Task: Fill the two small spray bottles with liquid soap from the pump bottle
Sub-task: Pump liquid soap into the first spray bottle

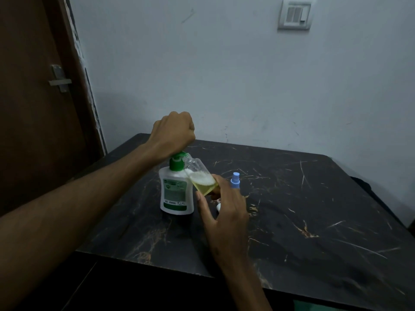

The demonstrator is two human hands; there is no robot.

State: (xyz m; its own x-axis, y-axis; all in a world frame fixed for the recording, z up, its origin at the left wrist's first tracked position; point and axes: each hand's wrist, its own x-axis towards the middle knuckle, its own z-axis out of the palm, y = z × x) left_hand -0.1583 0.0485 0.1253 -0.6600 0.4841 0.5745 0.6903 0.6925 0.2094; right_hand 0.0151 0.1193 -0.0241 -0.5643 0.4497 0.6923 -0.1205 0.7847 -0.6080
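Note:
A white pump bottle (176, 191) with a green pump head (176, 161) stands on the dark marble table (314, 209). My left hand (173, 131) is a fist pressing down on the pump head. My right hand (224, 212) holds a small clear spray bottle (201, 177) tilted, its open neck against the pump nozzle. Yellow soap with foam on top fills its lower part. A second small spray bottle with a blue cap (235, 179) stands upright just behind my right hand; its body is hidden by my fingers.
A small white piece (218, 207), partly hidden, lies on the table under my right hand. A brown door (33, 108) with a metal handle is at the left. The wall behind carries a switch plate (295, 15).

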